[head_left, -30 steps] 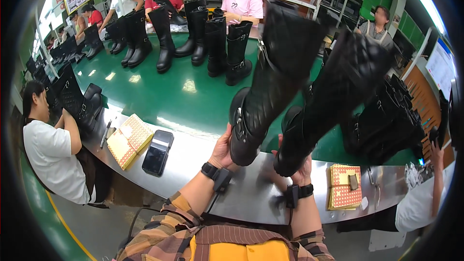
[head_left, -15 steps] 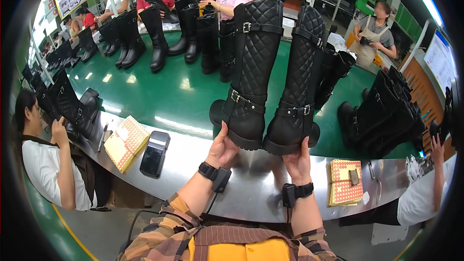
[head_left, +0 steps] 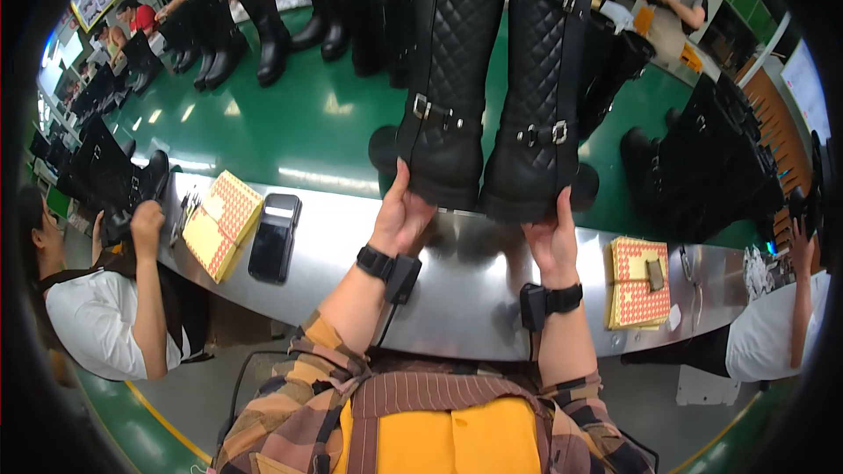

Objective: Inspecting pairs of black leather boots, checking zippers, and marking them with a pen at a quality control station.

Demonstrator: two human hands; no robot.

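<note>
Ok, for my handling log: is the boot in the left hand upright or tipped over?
Roughly upright: the boot has its sole low, by the left hand, and its shaft rises past the picture's upper edge.

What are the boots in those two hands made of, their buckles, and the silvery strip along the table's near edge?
Boots: black leather or imitation leather, by the soft sheen and quilted pattern; looks alone can't settle which.
Buckles: probably metal with a bright, silvery finish, judging by their glints.
Strip: most likely smooth sheet metal, perhaps steel, as it shows blurry reflections.
</note>
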